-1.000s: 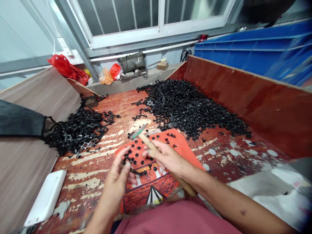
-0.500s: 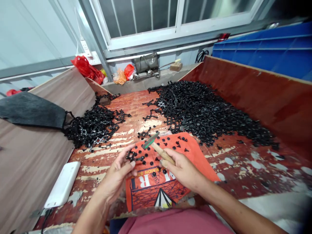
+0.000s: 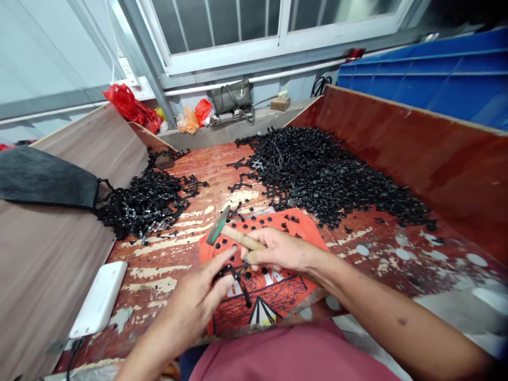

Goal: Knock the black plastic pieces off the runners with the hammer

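Wooden hammer [image 3: 237,237] in right hand [image 3: 280,251]; left fingers [image 3: 217,264] pinch black strip [image 3: 237,275].

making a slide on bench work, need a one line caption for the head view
Right hand grips a wooden-handled hammer while left hand pinches a black plastic piece over an orange mat.

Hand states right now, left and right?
Left hand: pinching a black plastic strip.
Right hand: closed around a small hammer.
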Available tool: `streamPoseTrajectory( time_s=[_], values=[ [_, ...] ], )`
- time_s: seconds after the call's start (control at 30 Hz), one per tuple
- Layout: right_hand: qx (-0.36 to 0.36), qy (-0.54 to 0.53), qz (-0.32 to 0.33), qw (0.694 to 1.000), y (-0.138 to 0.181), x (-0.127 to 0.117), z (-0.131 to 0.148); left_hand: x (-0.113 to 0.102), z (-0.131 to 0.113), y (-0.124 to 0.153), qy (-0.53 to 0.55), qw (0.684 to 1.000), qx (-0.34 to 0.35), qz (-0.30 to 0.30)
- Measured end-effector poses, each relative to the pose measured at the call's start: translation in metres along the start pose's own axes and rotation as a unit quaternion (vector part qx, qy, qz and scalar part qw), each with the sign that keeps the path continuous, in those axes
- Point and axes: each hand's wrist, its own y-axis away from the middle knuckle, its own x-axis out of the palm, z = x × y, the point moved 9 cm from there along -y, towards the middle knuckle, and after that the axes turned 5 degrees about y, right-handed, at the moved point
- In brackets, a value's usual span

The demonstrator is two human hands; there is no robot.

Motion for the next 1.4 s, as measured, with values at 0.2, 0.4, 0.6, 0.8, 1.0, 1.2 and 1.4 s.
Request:
streamPoseTrajectory(
  time_s=[0.2,0.4,0.6,0.8,1.0,1.2,1.4],
  values=[
    [-0.062,0.018,-0.069,0.996,-0.012,0.007,0.012,0.036,0.028,-0.008,0.375,0.918,-0.122,-0.027],
    [-0.057,0.138,-0.241,0.959,0.026,-0.037,-0.002,-0.031,0.064,-0.028,0.33,0.922,-0.117,-0.165],
    [0.008,0.15,-0.271,0.951,0.065,-0.061,-0.052,-0.025,0.093,-0.05,0.324,0.926,-0.163,-0.108],
    [0.022,0.168,-0.271,0.948,0.076,-0.065,-0.069,-0.022,0.097,-0.047,0.317,0.928,-0.172,-0.093],
    [0.032,0.179,-0.254,0.95,0.07,-0.054,-0.065,-0.026,0.094,-0.05,0.26,0.945,-0.146,-0.132],
    [0.039,0.219,-0.241,0.945,0.065,-0.049,-0.065,-0.033,0.104,-0.06,0.199,0.958,-0.116,-0.171],
    [0.012,0.252,-0.238,0.938,0.063,-0.047,-0.05,-0.037,0.109,-0.063,0.182,0.962,-0.111,-0.171]
  ],
)
